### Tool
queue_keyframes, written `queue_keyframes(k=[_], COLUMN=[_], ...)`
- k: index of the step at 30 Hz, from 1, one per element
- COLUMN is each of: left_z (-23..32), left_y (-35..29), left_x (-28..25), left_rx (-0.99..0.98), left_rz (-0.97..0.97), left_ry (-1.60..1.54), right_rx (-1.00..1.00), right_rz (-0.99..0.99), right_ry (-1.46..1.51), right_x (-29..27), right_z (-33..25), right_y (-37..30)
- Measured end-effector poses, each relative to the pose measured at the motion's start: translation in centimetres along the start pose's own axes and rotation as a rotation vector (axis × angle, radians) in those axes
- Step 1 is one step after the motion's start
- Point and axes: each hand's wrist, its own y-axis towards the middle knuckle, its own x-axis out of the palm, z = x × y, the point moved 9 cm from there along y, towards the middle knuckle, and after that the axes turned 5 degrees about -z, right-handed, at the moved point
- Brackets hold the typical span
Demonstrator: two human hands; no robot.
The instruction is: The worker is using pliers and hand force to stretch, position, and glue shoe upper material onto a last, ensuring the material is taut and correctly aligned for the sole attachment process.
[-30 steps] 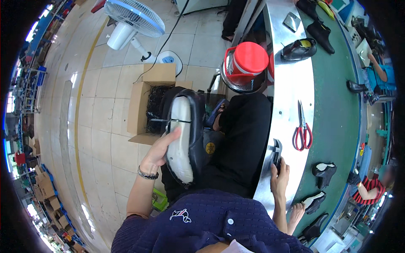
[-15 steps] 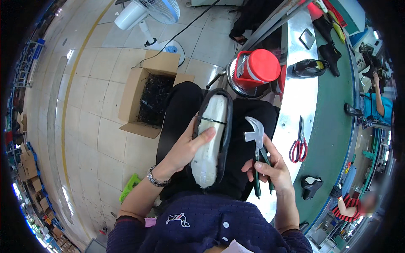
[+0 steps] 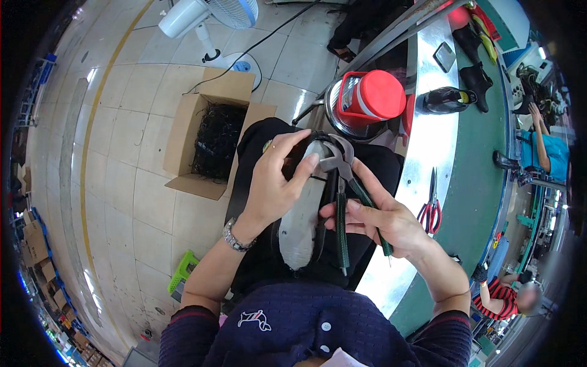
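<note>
— well, from the head view, where is the shoe?
— sole up over the person's lap, dark-edged, its underside pale, with a thin black band crossing it toward the far end.

— and the hands?
— the left hand is clamped on the shoe's far part, fingers over the edge, thumb against the pale underside. the right hand is closed around the green handles of the pincers, and those handles are spread apart.

— does the tool bite?
— its metal head sits over the shoe's far end, right by the left thumb; whether the jaws grip anything, one cannot tell.

— what is around?
— to the right runs the tabletop, bright metal beside a green strip. red-handled scissors lie on the metal, with another black shoe farther along. ahead, a red-lidded bucket stands on a round stool. on the tiled floor to the left, an open cardboard box holds tangled black strips, near a white fan.
</note>
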Motion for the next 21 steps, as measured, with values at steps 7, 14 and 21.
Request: queue_keyframes(k=[7,14,21], left_z=[1.3,2.0,2.8], left_y=[-0.2,-0.1,-1.2], left_x=[-0.6,-0.8,-0.1], left_rx=[0.149,0.241,0.412], left_rz=[0.138,0.057,-0.015], left_ry=[0.163,0.195,0.478], right_rx=[-0.102,-0.219,-0.193], right_rz=[0.104,0.216,0.32], right_ry=[-0.393,-0.722,-1.621], right_x=[-0.8,-1.0,1.2], right_z=[-0.4,-0.3,-4.4], right_y=[0.7,0.3,-1.2])
